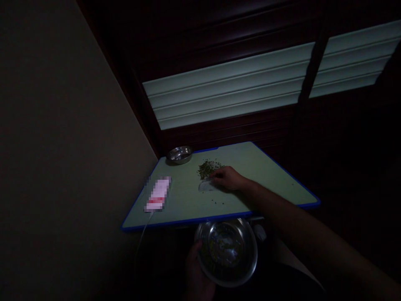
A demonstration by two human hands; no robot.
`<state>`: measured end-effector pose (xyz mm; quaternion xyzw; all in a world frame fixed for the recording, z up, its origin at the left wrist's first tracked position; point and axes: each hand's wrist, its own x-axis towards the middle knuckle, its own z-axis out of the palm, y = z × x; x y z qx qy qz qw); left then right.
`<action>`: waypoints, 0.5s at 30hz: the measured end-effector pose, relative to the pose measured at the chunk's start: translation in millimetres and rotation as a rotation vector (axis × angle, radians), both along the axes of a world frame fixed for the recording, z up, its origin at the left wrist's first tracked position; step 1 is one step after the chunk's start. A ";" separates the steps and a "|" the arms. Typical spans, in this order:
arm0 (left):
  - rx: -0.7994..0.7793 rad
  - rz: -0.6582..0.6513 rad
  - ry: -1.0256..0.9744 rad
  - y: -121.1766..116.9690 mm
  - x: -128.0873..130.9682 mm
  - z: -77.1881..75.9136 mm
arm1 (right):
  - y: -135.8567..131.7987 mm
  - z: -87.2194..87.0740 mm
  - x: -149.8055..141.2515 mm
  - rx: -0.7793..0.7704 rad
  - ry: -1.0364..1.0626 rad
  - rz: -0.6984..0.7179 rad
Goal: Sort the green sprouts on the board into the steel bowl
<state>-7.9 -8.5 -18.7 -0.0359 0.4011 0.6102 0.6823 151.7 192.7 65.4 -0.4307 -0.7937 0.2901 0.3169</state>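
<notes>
Bits [206, 168], small and greenish brown, lie in a loose pile on the table, right by the fingertips of the right hand [228, 177]. That hand is bent low, thumb and fingers drawn close together; whether anything is pinched between them I cannot tell. Under and beside the fingers lies a flat grey piece [206, 185], partly covered by the hand. The left hand [200, 271] is closed on the near left side of a steel bowl [249, 246], its thumb at the rim. The bowl sits just below the table's near edge, tilted so its inside shows, with some yellowish-green matter in it, too dim to make out. A few stray bits lie between the grey piece and that edge. The table [184, 198] is pale green with a blue border. At its far left corner stands a steel dish [188, 158]; nearer, on the left, lies a lit phone [158, 193], its cord [142, 240] hanging over the edge. Beyond are pale slats [232, 90] in dark wood [219, 138].
</notes>
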 end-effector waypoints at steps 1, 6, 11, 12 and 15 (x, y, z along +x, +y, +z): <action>-0.004 0.010 0.007 -0.3 0.2 0.1 | 0.7 -0.9 -1.5 0.027 -0.010 0.010; -0.017 -0.005 0.041 -0.3 0.6 2.4 | 1.1 -4.4 -6.6 0.069 0.030 0.123; 0.000 0.007 0.050 0.4 0.0 2.0 | -1.9 -2.9 -4.7 0.065 0.058 0.230; 0.000 0.010 0.048 0.2 -0.2 1.9 | -2.5 -2.3 -3.7 0.056 0.063 0.254; -0.003 0.011 0.034 -0.7 -0.7 2.1 | -4.1 -0.1 -0.8 0.032 0.065 0.316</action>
